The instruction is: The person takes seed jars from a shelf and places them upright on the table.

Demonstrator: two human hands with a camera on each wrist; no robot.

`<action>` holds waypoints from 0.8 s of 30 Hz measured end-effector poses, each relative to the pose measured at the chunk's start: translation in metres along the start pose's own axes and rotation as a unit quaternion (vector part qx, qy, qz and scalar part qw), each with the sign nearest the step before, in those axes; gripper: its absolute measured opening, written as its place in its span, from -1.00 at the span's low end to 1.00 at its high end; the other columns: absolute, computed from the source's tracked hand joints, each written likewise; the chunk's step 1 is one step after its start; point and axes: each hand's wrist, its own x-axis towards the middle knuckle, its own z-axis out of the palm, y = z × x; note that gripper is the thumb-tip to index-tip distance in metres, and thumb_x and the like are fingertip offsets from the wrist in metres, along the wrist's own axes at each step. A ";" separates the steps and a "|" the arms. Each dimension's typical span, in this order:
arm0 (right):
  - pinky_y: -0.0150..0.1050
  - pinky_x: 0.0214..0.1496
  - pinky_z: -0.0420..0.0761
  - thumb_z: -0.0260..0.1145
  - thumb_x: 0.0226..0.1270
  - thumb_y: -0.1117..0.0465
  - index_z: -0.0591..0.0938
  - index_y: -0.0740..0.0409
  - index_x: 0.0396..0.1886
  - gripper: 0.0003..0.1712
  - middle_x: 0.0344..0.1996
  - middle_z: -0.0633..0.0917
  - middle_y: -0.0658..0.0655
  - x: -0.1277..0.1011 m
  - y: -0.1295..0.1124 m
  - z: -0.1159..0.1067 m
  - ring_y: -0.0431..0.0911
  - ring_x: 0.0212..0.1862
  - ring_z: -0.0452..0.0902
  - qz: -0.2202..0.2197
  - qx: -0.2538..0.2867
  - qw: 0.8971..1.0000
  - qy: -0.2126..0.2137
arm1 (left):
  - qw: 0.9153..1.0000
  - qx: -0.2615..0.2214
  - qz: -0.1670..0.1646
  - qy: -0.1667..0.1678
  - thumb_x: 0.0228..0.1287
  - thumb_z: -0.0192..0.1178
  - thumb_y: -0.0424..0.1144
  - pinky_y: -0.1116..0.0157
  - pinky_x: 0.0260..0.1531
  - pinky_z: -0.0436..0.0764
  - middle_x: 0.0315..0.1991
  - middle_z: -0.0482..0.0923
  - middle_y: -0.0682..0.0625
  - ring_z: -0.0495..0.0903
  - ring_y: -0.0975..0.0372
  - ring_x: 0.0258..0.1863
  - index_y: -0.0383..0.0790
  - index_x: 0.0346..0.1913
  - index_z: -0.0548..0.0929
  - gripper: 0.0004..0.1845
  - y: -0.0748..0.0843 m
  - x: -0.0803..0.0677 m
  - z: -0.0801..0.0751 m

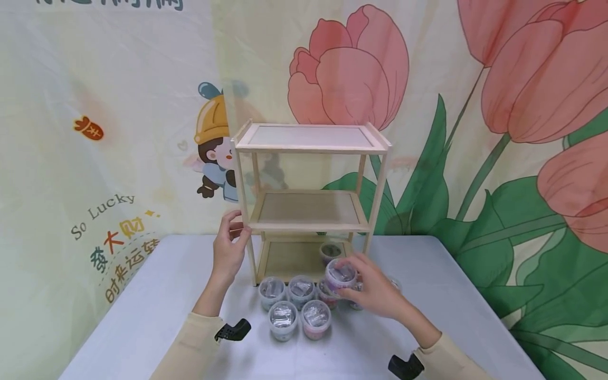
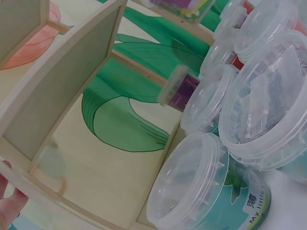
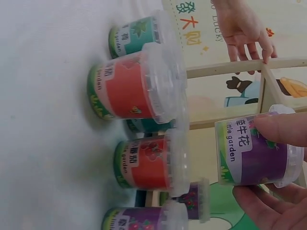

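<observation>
My right hand [image 1: 375,287] holds a small round plastic tub [image 3: 252,151] with a purple label and clear lid, thumb on one side and fingers on the other. In the head view this tub is in front of the bottom tier of a three-tier wooden shelf [image 1: 311,137]. My left hand [image 1: 227,253] grips the shelf's left front post at middle-tier height, fingertips at the wood. Another purple-labelled tub [image 1: 330,253] stands on the bottom tier, towards its right side. Close before the shelf, several lidded tubs [image 1: 283,316] stand on the table, with teal, red and purple labels.
A white cloth covers the table [image 1: 142,316]. Behind it hangs a backdrop [image 1: 349,74] printed with tulips and a cartoon figure. The shelf's middle tier [image 1: 309,208] carries nothing. My right hand partly hides tubs at the right of the group.
</observation>
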 end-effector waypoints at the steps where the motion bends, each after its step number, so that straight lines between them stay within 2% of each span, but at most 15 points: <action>1: -0.05 0.10 0.74 0.62 0.26 0.25 0.62 -0.08 0.19 -0.46 0.16 0.60 0.06 -0.004 0.001 0.000 0.03 0.20 0.59 0.000 0.001 1.000 0.004 | 1.000 -0.001 -0.001 -0.002 0.61 0.17 -0.20 -0.03 0.13 0.55 0.16 0.57 -0.21 0.57 -0.03 0.18 0.06 0.49 0.41 -0.52 0.000 0.000 0.000; 10: -0.24 -0.01 0.73 0.69 0.14 0.26 0.67 -0.11 0.10 -0.45 0.08 0.63 0.03 -0.030 0.015 0.011 0.05 0.16 0.61 0.005 -0.008 0.999 0.032 | 1.000 -0.002 -0.001 0.000 0.61 0.18 -0.21 0.00 0.10 0.55 0.15 0.57 -0.20 0.57 -0.01 0.17 0.08 0.47 0.42 -0.53 0.001 -0.001 0.000; 17: -0.19 0.02 0.73 0.71 0.10 0.22 0.67 -0.17 0.10 -0.42 0.11 0.62 -0.02 -0.043 0.023 0.024 0.05 0.19 0.60 0.029 0.002 0.999 0.035 | 1.000 -0.003 -0.001 -0.003 0.62 0.17 -0.19 -0.01 0.12 0.54 0.16 0.56 -0.21 0.56 0.00 0.18 0.07 0.49 0.41 -0.52 0.000 0.000 0.000; 24: -0.26 -0.03 0.73 0.73 0.06 0.23 0.66 -0.17 0.07 -0.41 0.07 0.62 -0.09 -0.052 0.029 0.039 -0.02 0.14 0.60 0.024 -0.005 0.999 0.035 | 1.000 -0.004 -0.004 -0.002 0.61 0.18 -0.21 0.00 0.12 0.54 0.16 0.57 -0.22 0.57 0.00 0.17 0.06 0.50 0.40 -0.50 0.003 -0.001 0.001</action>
